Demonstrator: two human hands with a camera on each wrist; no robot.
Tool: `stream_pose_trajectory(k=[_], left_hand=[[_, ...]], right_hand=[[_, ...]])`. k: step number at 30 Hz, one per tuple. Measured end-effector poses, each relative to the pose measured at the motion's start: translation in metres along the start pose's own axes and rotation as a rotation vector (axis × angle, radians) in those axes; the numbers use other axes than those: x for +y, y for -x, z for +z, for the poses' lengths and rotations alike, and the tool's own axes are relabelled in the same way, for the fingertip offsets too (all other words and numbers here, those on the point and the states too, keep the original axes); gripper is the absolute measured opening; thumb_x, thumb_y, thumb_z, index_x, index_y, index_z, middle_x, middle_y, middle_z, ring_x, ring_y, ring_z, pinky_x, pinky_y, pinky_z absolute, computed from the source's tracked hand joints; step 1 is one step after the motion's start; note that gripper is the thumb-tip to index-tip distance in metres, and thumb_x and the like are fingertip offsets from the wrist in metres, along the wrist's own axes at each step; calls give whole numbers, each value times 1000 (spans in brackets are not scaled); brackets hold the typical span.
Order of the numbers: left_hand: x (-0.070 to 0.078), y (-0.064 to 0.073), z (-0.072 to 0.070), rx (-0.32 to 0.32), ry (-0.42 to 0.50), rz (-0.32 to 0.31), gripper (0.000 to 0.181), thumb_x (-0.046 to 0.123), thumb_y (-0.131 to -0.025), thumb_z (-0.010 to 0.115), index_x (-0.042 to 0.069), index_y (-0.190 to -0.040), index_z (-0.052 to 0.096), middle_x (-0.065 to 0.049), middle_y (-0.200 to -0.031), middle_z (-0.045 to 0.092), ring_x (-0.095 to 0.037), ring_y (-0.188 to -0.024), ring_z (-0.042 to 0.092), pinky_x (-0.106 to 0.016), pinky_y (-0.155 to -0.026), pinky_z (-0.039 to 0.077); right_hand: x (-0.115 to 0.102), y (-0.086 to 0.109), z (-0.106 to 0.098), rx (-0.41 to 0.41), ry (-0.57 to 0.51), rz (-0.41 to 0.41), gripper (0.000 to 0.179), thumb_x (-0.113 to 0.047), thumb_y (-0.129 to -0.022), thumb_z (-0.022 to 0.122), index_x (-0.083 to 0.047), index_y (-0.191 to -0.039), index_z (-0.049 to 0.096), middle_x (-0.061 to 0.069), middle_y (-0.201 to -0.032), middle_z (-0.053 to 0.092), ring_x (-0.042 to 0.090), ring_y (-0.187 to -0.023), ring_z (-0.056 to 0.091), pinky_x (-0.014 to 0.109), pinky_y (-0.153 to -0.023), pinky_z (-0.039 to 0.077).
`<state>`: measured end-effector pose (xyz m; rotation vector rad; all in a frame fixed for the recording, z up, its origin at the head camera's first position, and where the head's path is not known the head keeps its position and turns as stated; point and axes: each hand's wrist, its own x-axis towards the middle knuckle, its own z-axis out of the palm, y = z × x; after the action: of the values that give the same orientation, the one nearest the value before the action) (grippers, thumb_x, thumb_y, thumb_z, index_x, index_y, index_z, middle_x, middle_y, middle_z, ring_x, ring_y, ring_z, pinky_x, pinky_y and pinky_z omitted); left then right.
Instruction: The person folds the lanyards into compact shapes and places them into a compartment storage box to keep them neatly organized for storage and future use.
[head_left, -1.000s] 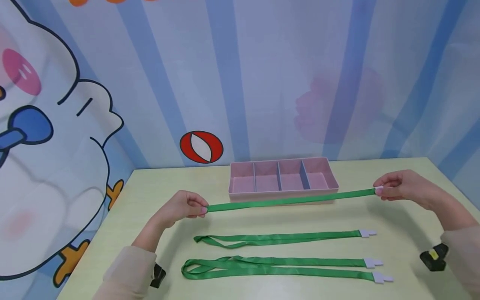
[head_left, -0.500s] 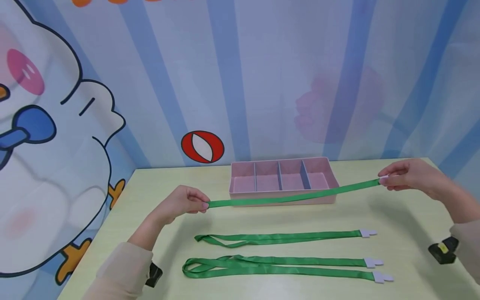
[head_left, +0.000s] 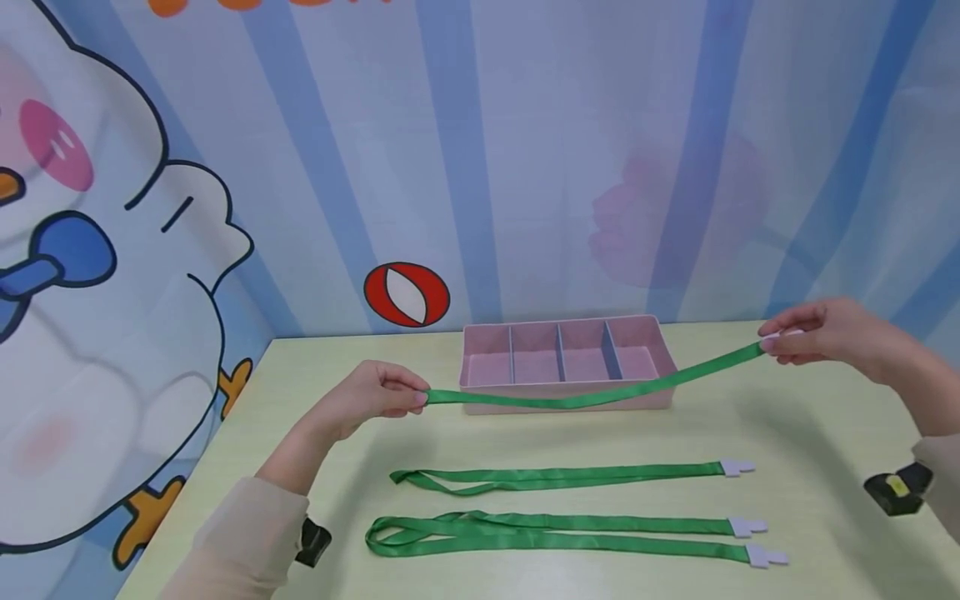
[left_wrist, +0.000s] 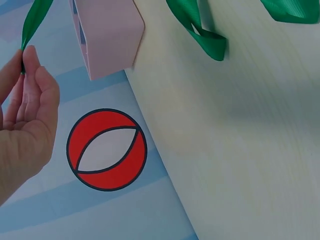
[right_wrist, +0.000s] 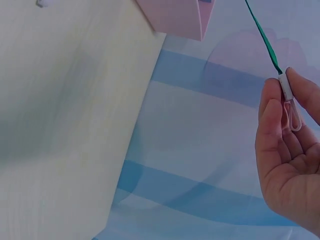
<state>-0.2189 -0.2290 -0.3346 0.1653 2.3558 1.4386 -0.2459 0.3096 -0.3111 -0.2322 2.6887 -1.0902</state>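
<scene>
**A long flat green cloth strap (head_left: 558, 402) sags in front of the pink plastic box (head_left: 647, 402)**

I pinch both ends. My left hand (head_left: 375, 392) pinches one end, left of the box. My right hand (head_left: 832, 332) pinches the strap's white plastic clip (right_wrist: 285, 88), right of the box. The strap runs side to side, the same long way as the box. My left hand looks nearer to it. Three more green straps (head_left: 592, 477) lie on my side of the box.
</scene>
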Motion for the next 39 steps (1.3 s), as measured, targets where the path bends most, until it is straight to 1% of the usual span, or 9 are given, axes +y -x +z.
stream_pose_trajectory(k=[4, 7, 9, 13, 17, 22, 28, 32, 39], left_hand=[[6, 0, 4, 19, 18, -3, 27, 14, -89, 64, -2, -110, 64, -6, -90, 69, -18, -86, 64, -35, -84, 52], [10, -1, 8, 37, 33, 13, 28, 15, -89, 63, -2, -112, 64, -4, -86, 69, -18, -86, 64, -32, -82, 52], [13, -2, 10, 44, 46, 29, 29, 15, -89, 63, -2, -112, 63, -5, -86, 68, -19, -86, 64, -32, -82, 52], [21, -3, 16, 49, 84, 54, 30, 15, -90, 62, -3, -114, 62, -6, -87, 69, -18, -87, 64, -36, -87, 51], [27, -4, 22, 48, 140, 57, 29, 14, -91, 61, -4, -114, 61, -7, -89, 69, -16, -85, 66, -40, -90, 49], [31, -3, 28, 42, 178, 52, 29, 12, -91, 60, -5, -114, 61, -10, -91, 69, -17, -86, 66, -38, -88, 50], [39, -6, 34, 61, 198, 67, 32, 15, -91, 61, -4, -117, 61, -12, -96, 68, -20, -90, 66, -35, -87, 51], [47, -8, 41, 66, 218, 60, 31, 14, -91, 62, -3, -116, 61, -10, -92, 69, -20, -88, 67, -34, -85, 52], [60, -10, 53, 24, 278, 67, 30, 10, -90, 61, -5, -116, 61, -6, -88, 69, -17, -84, 67, -34, -85, 52]], right_hand=[[-11, 2, 1, -5, 23, -7, 56, -30, -91, 61, 13, -124, 48, 8, -97, 66, 16, -85, 64, 38, -77, 55], [-19, 4, 2, -9, 24, -16, 53, -29, -91, 62, 12, -123, 51, 7, -96, 67, 16, -84, 64, 36, -76, 55], [-25, 5, 2, -14, 10, -20, 51, -28, -91, 62, 11, -122, 52, 7, -94, 67, 14, -82, 64, 35, -75, 55], [-34, 6, 3, -21, 2, -39, 47, -26, -91, 61, 9, -122, 53, 7, -93, 66, 14, -82, 63, 31, -73, 55], [-42, 5, 5, -19, 15, -54, 48, -28, -91, 62, 7, -122, 54, 7, -94, 66, 16, -83, 63, 30, -72, 55], [-54, 4, 9, -26, 7, -68, 47, -29, -90, 63, 6, -120, 56, 7, -93, 67, 17, -82, 64, 29, -71, 54], [-69, 4, 11, -34, -30, -85, 45, -27, -90, 63, 6, -119, 57, 8, -91, 67, 17, -82, 64, 29, -72, 54], [-76, 5, 15, -35, -68, -103, 44, -26, -89, 64, 7, -118, 57, 8, -90, 67, 18, -82, 64, 29, -72, 54], [-90, 5, 23, -41, -109, -113, 44, -25, -89, 65, 6, -118, 57, 9, -90, 68, 19, -83, 64, 30, -74, 54]])
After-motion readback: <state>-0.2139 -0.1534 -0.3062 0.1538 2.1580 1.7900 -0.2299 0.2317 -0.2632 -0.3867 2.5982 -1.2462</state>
